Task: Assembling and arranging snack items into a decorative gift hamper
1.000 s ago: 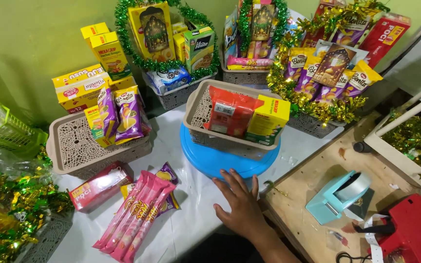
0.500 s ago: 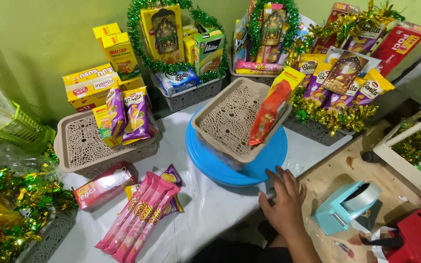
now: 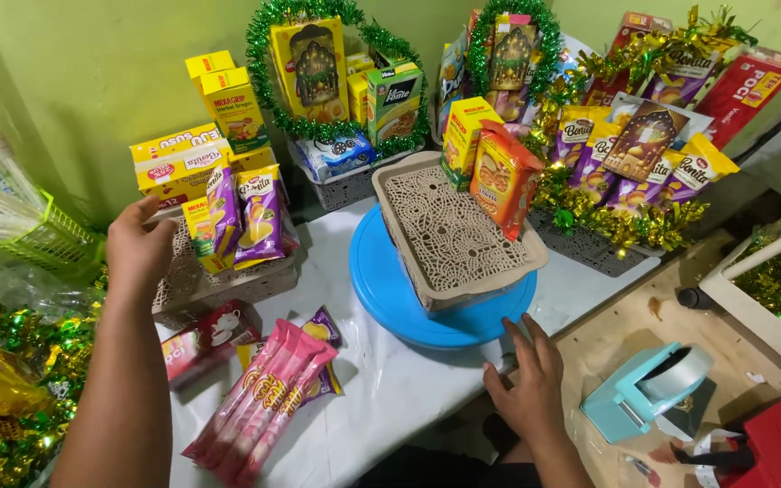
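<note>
- Left hand (image 3: 137, 248): grip loosely curled, fingers on the rim of the beige lattice basket (image 3: 193, 287) holding purple snack packets (image 3: 248, 215).
- Right hand (image 3: 528, 384): grip wide, fingers spread flat, holding nothing, at the edge of the blue turntable (image 3: 390, 294).
- Turntable carries a second, tilted lattice basket (image 3: 452, 237) with an orange packet (image 3: 502, 176).
- White surface (image 3: 390, 398) bears pink wafer packs (image 3: 259, 402).
- Teal tape dispenser (image 3: 648, 390) lies just right.

Blue round turntable (image 3: 390, 303) set flat on white-covered table, beige perforated basket (image 3: 454, 230) placed on it, tilted, yellow box (image 3: 465, 137) and orange snack pack (image 3: 502, 178) stood inside at its far end, second beige basket (image 3: 205, 285) at left, filled with snack packets.
</note>
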